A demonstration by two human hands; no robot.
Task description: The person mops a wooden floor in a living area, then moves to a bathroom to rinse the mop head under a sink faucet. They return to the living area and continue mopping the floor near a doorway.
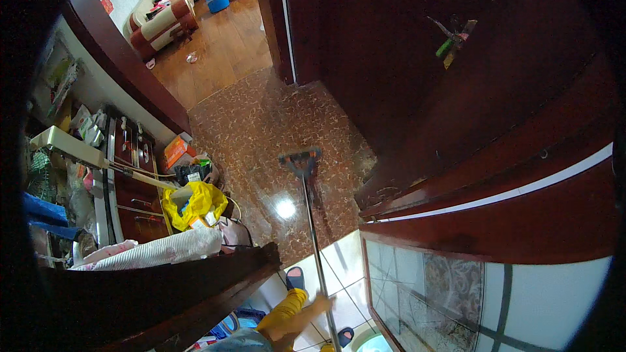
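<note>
My left hand (323, 304) is wrapped around the metal pole (313, 234) of a long-handled floor mop or brush. The pole runs away from me to a narrow, dark crosswise head (300, 156) on the brown patterned floor (254, 127). Blur hides whether that head carries a pad or bristles. My right hand is out of view, and the pole's near end leaves the picture at the bottom. Below me are my feet in dark slippers (295, 278) on white tiles (342, 259), with yellow trouser legs (283, 310) above them.
A dark red door (415, 107) stands at right, beside a glazed panel (425, 293). At left are a drawer cabinet (139, 195), a yellow plastic bag (193, 205) and an orange box (178, 149). Beyond the doorway are a sofa (161, 24) and a blue box (217, 2).
</note>
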